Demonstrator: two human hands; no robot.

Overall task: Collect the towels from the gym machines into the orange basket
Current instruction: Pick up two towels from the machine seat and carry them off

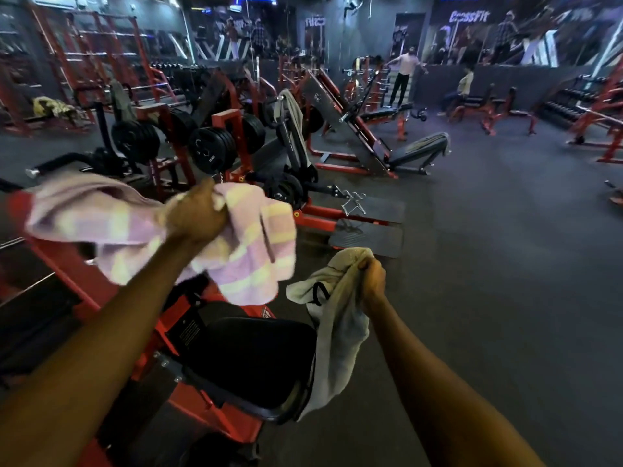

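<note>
My left hand (pixel 197 214) grips a pink and yellow checked towel (pixel 256 251), bunched and spread out in the air above a red machine. My right hand (pixel 372 274) grips a pale grey-green towel (pixel 340 335) that hangs down beside a black padded seat (pixel 249 358). More towels lie on machines ahead: a grey one (pixel 292 111) draped over an upright pad, one (pixel 426 143) on a low bench, a dark one (pixel 120 99) on a machine at the left, and a yellowish one (pixel 55 107) at the far left. No orange basket is in view.
Red-framed machines with black weight plates (pixel 212 148) fill the left and middle. Dark rubber floor (pixel 488 247) stretches open on the right. A footplate (pixel 367 235) lies on the floor ahead. People stand near stairs (pixel 403 79) at the back; benches and dumbbell racks line the far right.
</note>
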